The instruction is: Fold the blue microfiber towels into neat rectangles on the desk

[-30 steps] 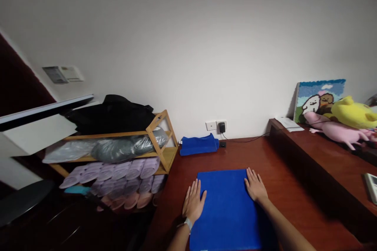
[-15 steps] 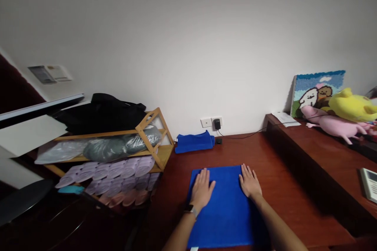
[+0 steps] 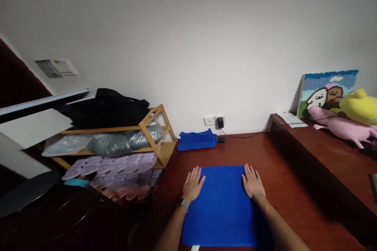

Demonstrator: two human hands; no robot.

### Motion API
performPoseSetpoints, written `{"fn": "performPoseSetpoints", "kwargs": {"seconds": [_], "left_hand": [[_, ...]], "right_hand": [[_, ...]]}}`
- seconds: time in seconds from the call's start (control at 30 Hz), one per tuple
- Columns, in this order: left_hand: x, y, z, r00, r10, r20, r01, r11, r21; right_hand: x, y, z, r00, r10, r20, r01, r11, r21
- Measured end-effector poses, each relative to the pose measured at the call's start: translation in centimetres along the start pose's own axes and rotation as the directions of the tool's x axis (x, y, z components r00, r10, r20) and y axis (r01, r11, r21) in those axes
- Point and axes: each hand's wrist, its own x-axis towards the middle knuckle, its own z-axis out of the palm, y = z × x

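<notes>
A blue towel lies spread flat on the reddish-brown wooden desk, a white tag poking out at its near left edge. My left hand rests palm down over the towel's far left corner, its fingers stretched out. On the opposite side, my right hand is laid flat at the far right corner, fingers extended. Neither hand grips anything. Farther back, near the wall, sits a second blue towel, folded into a loose bundle.
To the left stands a wooden rack with rows of pale slippers and a black bag on top. A black plug trails a cable. On the raised right ledge are a pink plush toy and a picture.
My left hand has slid left, from on top of the towel to its far left corner. My right hand stays at the right corner. The view has shifted slightly.
</notes>
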Motion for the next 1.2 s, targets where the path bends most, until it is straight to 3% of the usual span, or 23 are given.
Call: {"fn": "performPoseSetpoints", "kwargs": {"seconds": [0.13,0.2,0.27,0.37,0.57,0.77,0.9,1.07,1.2], "left_hand": [[-4.2,-8.7,-1.0,0.996,-0.077,-0.033,0.078,0.996,0.039],[-6.4,-11.2,-0.7,0.988,-0.122,-0.097,0.129,0.989,0.068],[-8.0,-12.5,-0.3,0.974,-0.162,-0.158,0.177,0.981,0.084],[-9.2,-12.3,-0.2,0.963,-0.201,-0.18,0.217,0.973,0.074],[-9.2,-11.0,-1.3,0.953,-0.226,-0.201,0.232,0.973,0.005],[-9.5,-11.1,-1.2,0.949,-0.228,-0.218,0.23,0.973,-0.015],[-9.6,-10.9,-1.3,0.948,-0.239,-0.211,0.238,0.971,-0.03],[-9.5,-10.8,-1.3,0.946,-0.238,-0.219,0.233,0.971,-0.052],[-9.3,-10.9,-1.2,0.946,-0.236,-0.22,0.235,0.971,-0.034]], "right_hand": [[-0.1,0.1,0.1,1.0,0.002,0.002,-0.002,1.0,-0.014],[-0.1,0.2,0.3,1.0,0.002,-0.005,-0.002,1.0,-0.029],[-0.1,0.3,0.6,1.0,-0.005,-0.018,0.004,0.999,-0.044],[-0.1,0.5,1.1,0.999,-0.016,-0.034,0.013,0.997,-0.071],[0.0,1.0,1.8,1.0,0.0,-0.026,-0.004,0.989,-0.151],[0.8,1.3,0.4,1.0,-0.015,-0.006,0.013,0.976,-0.219],[-1.7,-2.6,0.3,0.999,0.042,-0.029,-0.047,0.976,-0.214],[-9.6,-9.6,3.0,0.993,-0.115,-0.034,0.109,0.985,-0.133],[-13.9,-12.5,3.9,0.996,-0.092,0.004,0.092,0.992,-0.084]]}}
